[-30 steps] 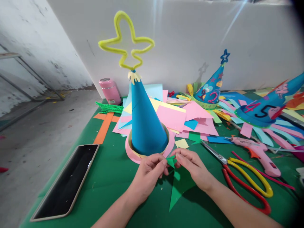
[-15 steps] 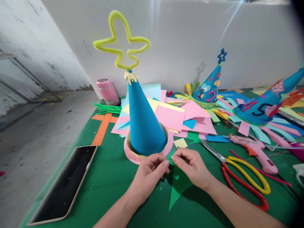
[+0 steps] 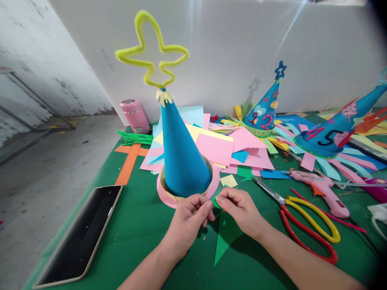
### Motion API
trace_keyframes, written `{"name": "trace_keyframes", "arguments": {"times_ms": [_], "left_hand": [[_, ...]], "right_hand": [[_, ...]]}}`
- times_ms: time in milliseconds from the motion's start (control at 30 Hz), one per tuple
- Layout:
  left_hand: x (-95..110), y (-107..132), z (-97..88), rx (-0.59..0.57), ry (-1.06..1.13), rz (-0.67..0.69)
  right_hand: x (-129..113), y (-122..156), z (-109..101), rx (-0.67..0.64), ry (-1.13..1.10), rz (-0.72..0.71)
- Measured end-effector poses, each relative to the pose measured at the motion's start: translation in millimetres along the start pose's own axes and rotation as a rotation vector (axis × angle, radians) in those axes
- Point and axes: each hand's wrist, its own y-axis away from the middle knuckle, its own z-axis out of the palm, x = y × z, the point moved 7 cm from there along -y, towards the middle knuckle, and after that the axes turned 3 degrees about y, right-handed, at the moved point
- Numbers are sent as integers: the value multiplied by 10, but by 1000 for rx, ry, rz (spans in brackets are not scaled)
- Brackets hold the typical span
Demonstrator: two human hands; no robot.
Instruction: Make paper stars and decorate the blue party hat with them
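Note:
Between my two hands is a small piece of green paper (image 3: 215,201), pinched by the fingertips of my right hand (image 3: 238,208). My left hand (image 3: 191,219) is closed, thumb against forefinger, at the paper's left edge. Below them a larger green paper piece (image 3: 226,237) with a pointed corner lies on the table. Just behind my hands stands a blue paper cone hat (image 3: 184,161) with a pink brim (image 3: 163,196). A yellow pipe-cleaner star (image 3: 142,52) rises from its tip, above a fringed cream paper collar (image 3: 164,97).
Scissors (image 3: 298,215) and a pink glue gun (image 3: 323,187) lie to the right, a phone (image 3: 80,233) to the left. Coloured paper sheets (image 3: 214,147) are piled behind the cone. Two decorated cone hats (image 3: 261,110) stand farther right. A pink bottle (image 3: 135,116) is by the white board.
The view has shifted slightly, so everything sits a little farther left. My hands keep almost the same pose at the small green paper.

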Motion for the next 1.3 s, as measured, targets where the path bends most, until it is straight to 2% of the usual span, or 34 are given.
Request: {"name": "trace_keyframes", "arguments": {"times_ms": [200,400,633,867,967,1100,1200,1300], "left_hand": [[-62,-8,-4,-5,171,-29],[-48,-11,-13,-8,17,3],[-13,-18,-24,-42,1,49],[-2,-44,-48,-21,-57,113],[-19,-54,-57,-15,-29,123],[-20,-49,-44,-22,-4,128],[-7,-37,-22,-28,8,131],[-4,-22,9,-42,22,126]], "right_hand": [[2,-15,-29,17,53,-16],[23,-4,-18,29,103,-25],[-22,-1,-28,37,154,-68],[-42,-58,-114,129,186,-89],[-77,-87,-289,235,203,-70],[-164,72,-719,353,239,-41],[-101,425,-1120,430,439,24],[149,891,-1479,513,683,138]]}}
